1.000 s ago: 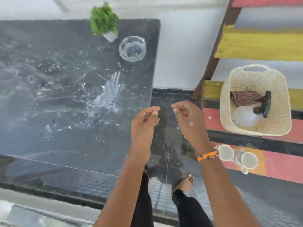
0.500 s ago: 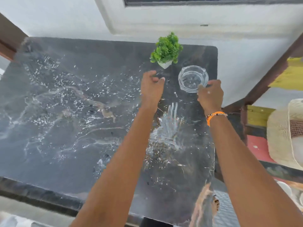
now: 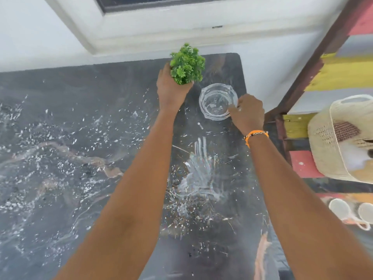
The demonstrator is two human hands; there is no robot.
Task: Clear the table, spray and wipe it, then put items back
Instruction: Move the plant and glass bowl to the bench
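Desk items under both hands at the far right corner

Desk [image 3: 60, 158] of dark marble-patterned stone fills most of the view, its surface flecked with white marks and a pale smear near the middle right. At its far right corner stands a small green plant [image 3: 187, 63]; the left hand [image 3: 171, 87] is wrapped around its base, fingers curled about the pot, which is hidden behind the hand and leaves. Just beside the plant, to the right and slightly nearer, sits a clear glass ashtray [image 3: 218, 102] on the desk. The right hand [image 3: 248, 113] grips the ashtray's right rim, fingers curled over the edge. An orange bracelet [image 3: 256, 135] circles that wrist.

Both forearms stretch across the desk from the near edge, crossing above the smeared patch. Behind the desk runs a white wall with a window ledge [image 3: 161, 33]. To the right, well apart from the desk, a cream woven basket [image 3: 327, 142] rests on a bench painted in red and yellow bands [image 3: 343, 75], with a patterned cloth [image 3: 345, 130] inside. Nearer, two white cups [image 3: 351, 211] stand side by side.
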